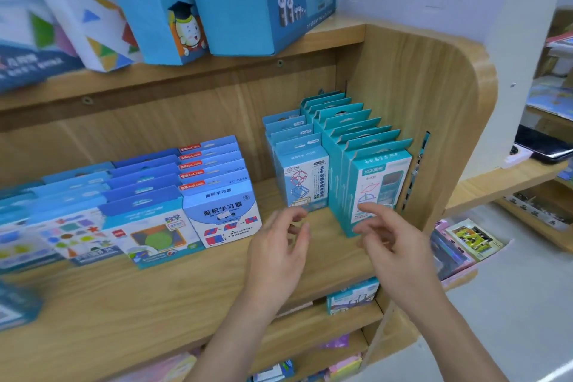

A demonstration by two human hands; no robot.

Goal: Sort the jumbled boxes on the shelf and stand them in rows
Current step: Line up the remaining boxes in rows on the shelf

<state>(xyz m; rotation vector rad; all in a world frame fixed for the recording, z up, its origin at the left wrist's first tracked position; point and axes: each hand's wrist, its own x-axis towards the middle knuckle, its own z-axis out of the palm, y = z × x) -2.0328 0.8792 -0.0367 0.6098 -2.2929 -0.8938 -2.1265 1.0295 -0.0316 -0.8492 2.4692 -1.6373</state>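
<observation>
— The left hand [279, 253]: is it holding anything?
— Nothing. Its fingers are loosely bent and parted over the bare shelf board [328, 253]. It is a little farther from the side panel [428, 121] than the right hand [395, 245].
— And the right?
— Much the same: fingers slack, spread, empty. Its fingertips [367, 210] overlap the face of the front teal box [376, 186]; I cannot tell whether they touch it.
— Where do the boxes stand?
— The teal row [347, 121] is upright just beside the side panel, running front to back. Next out from the panel, close against the teal one, come the light-blue boxes [302, 178], a shorter row set farther back. Beyond a stretch of bare board, farther from the panel, are the blue boxes with red labels [221, 214], tilted back in a row. Farthest from the panel are more blue rows [145, 226], blurred toward the edge.
</observation>
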